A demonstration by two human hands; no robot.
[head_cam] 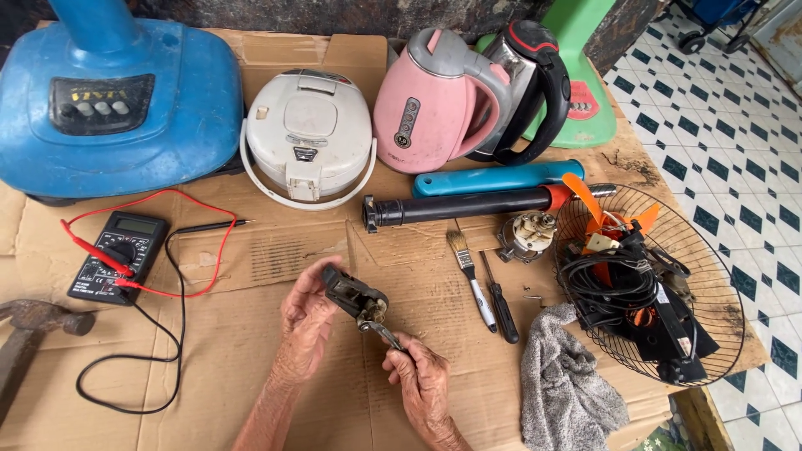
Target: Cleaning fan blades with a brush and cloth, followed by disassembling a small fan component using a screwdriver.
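Note:
My left hand (306,321) grips a small dark, dirty metal part (351,298) and holds it above the cardboard-covered table (251,351). My right hand (422,380) is closed on a thin metal tool (381,332) whose tip touches the lower end of that part. Right of the hands lie a paintbrush (466,271) and a dark screwdriver (499,307). A small motor (527,235) sits beyond them.
A digital multimeter (117,255) with red and black leads lies at left, a hammer (33,330) at the left edge. Behind stand a blue fan base (117,100), white rice cooker (307,134), pink kettle (434,100) and black kettle (535,83). A wire fan guard (710,276) with cables and a grey rag (568,384) lie at right.

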